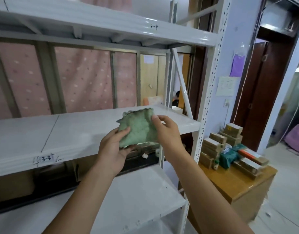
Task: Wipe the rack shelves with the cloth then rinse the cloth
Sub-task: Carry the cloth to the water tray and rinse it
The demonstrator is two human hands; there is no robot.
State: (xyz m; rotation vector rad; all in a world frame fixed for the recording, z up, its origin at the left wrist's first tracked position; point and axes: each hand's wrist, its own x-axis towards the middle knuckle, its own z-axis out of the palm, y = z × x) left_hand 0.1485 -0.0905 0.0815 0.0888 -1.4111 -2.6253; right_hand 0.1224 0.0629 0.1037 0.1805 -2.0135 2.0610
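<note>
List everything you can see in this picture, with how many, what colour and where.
cloth: one, green, held up in front of the middle shelf
rack: one, white, filling the left and centre
shelves: three in view, white, one above another in the rack
curtain: one, pink with pale spots, behind the rack
cabinet: one, light wood, right of the rack
boxes: several, tan, stacked on the cabinet
packet: one, green, among the boxes
paper: one, purple, on the wall right of the rack
left hand: one, gripping the cloth's lower left edge
right hand: one, pinching the cloth's right edge
</note>
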